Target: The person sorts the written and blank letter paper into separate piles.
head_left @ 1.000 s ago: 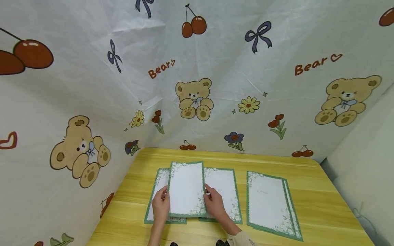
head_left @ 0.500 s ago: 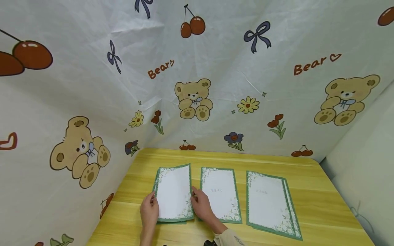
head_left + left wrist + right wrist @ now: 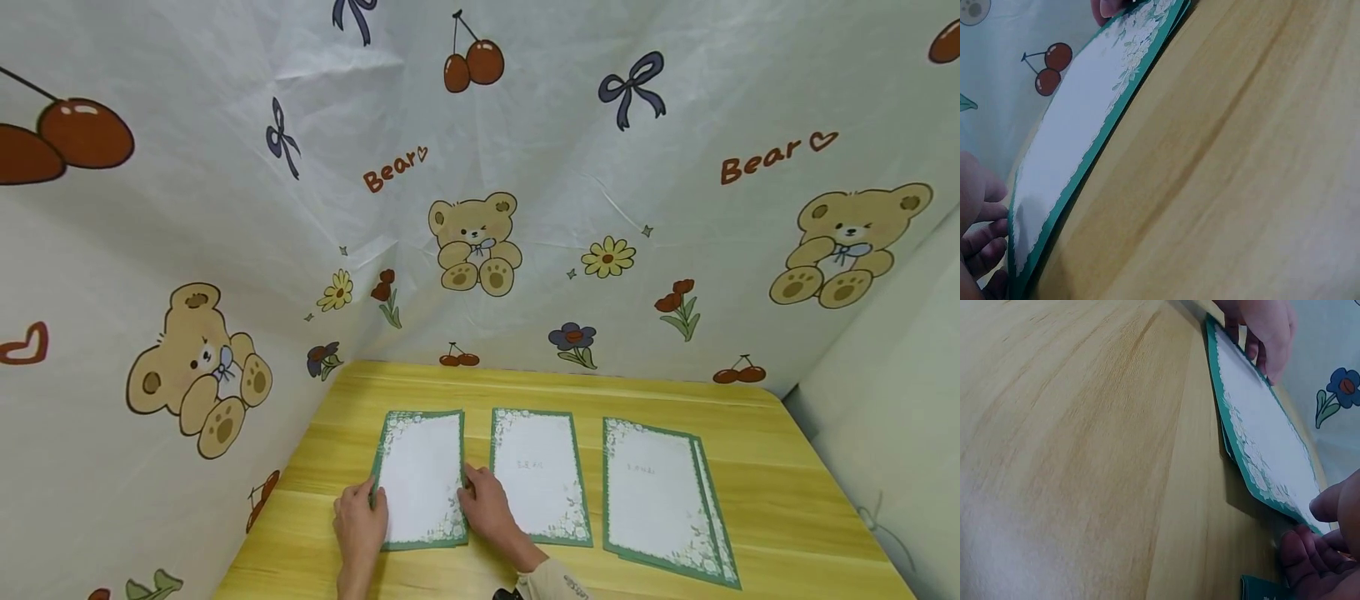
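Observation:
A green-bordered sheet of paper (image 3: 422, 479) with white flowers in its corners lies over another such sheet at the table's left, their edges slightly offset. My left hand (image 3: 360, 521) holds its left edge, with thumb and fingers at the border in the left wrist view. At the opposite edge, my right hand (image 3: 487, 504) pinches the paper, thumb on top and fingers below in the right wrist view. There, the near end of the sheet bends slightly above the table.
Just right of my right hand lies a second bordered sheet (image 3: 540, 479) with faint writing. Farther right, two overlapping sheets (image 3: 656, 496) lie at a slant. The wooden table (image 3: 795, 500) meets a bear-printed cloth (image 3: 540, 183) at the back and left.
Both hands have carried the sheet left and down from between two piles onto the left one. It flattened over the last half second, and the middle sheet is now uncovered.

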The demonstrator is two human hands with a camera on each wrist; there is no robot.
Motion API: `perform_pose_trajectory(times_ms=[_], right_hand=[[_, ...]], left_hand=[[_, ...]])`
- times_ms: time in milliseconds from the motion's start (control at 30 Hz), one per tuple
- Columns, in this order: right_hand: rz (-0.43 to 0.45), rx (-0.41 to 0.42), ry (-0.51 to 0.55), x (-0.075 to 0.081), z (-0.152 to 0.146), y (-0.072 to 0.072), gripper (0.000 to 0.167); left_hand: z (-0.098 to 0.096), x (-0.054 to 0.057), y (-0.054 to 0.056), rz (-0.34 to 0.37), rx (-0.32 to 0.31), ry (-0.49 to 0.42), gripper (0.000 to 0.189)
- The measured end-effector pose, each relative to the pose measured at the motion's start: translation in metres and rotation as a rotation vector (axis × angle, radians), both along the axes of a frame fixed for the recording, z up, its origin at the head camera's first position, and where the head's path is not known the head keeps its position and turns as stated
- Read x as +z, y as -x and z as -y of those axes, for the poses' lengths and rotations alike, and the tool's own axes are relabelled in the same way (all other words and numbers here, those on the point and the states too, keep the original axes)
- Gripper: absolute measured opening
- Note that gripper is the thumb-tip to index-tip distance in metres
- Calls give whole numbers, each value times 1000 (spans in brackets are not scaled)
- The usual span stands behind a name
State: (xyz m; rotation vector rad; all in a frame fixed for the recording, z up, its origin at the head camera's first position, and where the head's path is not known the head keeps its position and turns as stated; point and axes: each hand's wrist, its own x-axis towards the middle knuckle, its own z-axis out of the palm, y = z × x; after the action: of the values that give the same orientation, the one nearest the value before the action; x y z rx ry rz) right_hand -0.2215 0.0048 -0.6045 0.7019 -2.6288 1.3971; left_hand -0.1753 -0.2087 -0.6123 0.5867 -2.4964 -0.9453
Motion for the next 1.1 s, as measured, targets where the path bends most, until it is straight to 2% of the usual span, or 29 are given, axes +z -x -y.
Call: perform_pose_trajectory(times_ms=[67,233,433,600,733,833,1000,1100], right_hand=[[8,-9,-19,0,-1,1,25],[38,-16,-42,0,-2,0,36],[36,-34,-45,3,-4,-3,34],[-3,-45,-15,8,-9,-4,33],[-6,-57,22,13,-21,-2,34],[12,-82,26,17,-36,0,34],[-14,-185,-45,15,-69,10,34],[-40,-248,-92,13,-91,16,33]], left_hand=[[0,0,0,6,7,6,33],[-1,0,1,3,19,7,33],[-7,2,4,-93,-14,-19,28],[-20,2,10,-150,-57,-40,25],[-34,2,15,-196,-100,-17,22],[-46,1,19,-205,-138,3,21],[-69,3,24,-172,-235,-19,25],[-84,5,26,-186,-311,-22,29]])
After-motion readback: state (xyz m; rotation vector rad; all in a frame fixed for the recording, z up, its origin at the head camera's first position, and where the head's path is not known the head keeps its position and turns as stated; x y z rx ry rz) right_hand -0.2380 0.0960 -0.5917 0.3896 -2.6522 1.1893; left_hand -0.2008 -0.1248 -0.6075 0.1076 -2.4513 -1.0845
